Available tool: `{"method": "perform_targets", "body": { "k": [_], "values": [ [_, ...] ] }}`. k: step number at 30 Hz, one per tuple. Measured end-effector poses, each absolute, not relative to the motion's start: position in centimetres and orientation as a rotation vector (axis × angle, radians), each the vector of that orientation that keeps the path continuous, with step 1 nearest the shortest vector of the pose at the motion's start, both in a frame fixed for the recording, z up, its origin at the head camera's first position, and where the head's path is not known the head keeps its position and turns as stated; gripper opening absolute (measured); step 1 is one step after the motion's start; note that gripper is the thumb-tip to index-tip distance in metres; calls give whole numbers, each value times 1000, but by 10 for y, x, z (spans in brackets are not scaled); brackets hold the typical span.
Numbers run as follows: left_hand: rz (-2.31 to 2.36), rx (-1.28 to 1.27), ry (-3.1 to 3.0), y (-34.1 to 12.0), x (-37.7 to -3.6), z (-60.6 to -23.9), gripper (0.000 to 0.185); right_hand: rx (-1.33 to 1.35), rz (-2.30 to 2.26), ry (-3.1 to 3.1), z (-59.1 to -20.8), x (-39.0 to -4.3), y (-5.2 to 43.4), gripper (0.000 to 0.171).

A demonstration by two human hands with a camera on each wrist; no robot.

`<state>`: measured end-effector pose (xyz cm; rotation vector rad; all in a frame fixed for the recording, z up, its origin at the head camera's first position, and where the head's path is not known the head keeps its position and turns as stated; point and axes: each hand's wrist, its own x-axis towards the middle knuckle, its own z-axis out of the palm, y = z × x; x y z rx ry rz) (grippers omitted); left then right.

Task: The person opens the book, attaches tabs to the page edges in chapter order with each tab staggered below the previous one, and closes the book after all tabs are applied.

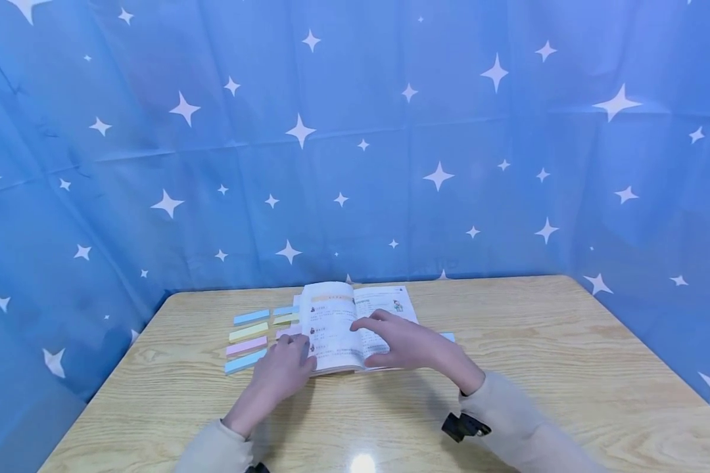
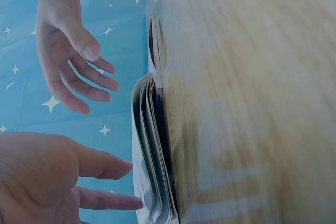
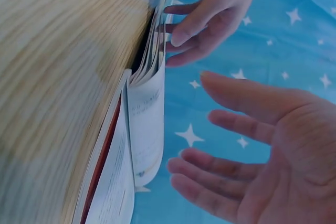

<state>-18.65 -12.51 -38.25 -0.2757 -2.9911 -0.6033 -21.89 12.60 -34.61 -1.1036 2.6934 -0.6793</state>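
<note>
An open book (image 1: pixel 334 328) lies on the wooden table, printed pages facing up, its left-hand pages bulging in a curve. My left hand (image 1: pixel 283 368) rests at the book's left edge, and in the left wrist view its fingertips (image 2: pixel 134 203) touch the page side. Above the right-hand page hovers my right hand (image 1: pixel 405 341), fingers spread and loosely bent, holding nothing. The right wrist view shows a gap between that hand (image 3: pixel 252 156) and the pages (image 3: pixel 147 129). Part of the right page is hidden behind the right hand.
Left of the book lie blue, yellow and pink sticky strips (image 1: pixel 246 346), and more strips (image 1: pixel 286 320) sit along its left edge. A small blue piece (image 1: pixel 448 336) shows beyond the right wrist. A blue star-patterned curtain (image 1: pixel 355 144) hangs behind the table (image 1: pixel 568 368).
</note>
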Motion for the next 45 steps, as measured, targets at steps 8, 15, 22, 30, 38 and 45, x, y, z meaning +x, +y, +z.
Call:
{"method": "perform_targets", "body": {
  "k": [8,15,22,30,38,45],
  "values": [
    [-634,-194,-3052,-130,-188,-380,45,-1077,-586,2684,-349,-224,102,59],
    [-651,-163,-3065,-138,-189,-376,44,-951,-446,2759,-356,-223,87,57],
    [-715,-120,-3120,-145,-190,-375,31,-946,-387,2772,-363,-225,79,54],
    [-864,-194,-3099,-146,-191,-380,32,-927,-316,2819,-370,-226,71,54],
    [-919,-151,-3031,-147,-195,-376,38,-984,-346,2830,-373,-226,75,52],
    [-1152,-175,-2899,-145,-199,-375,44,-1062,-346,2828,-375,-227,75,51]
  ]
}}
